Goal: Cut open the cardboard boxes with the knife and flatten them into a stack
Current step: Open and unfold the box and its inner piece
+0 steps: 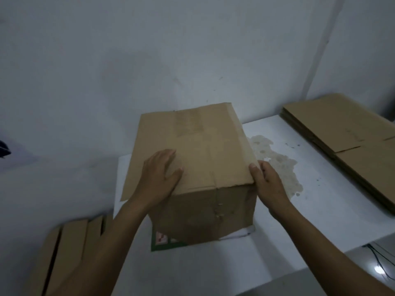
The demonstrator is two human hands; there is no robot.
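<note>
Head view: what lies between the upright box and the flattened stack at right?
Head view shows only white tabletop with a pale blotchy stain; the right hand grips the box beside it.

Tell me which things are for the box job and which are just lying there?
For the job: cardboard box, left hand flat on it, right hand gripping its corner, flattened stack.
Just lying about: stain on the table, cable.

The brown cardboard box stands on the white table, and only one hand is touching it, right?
No, both hands touch it. The head view shows the left hand lying flat on top of the brown cardboard box and the right hand gripping its near right corner. It stands on the white table.
</note>
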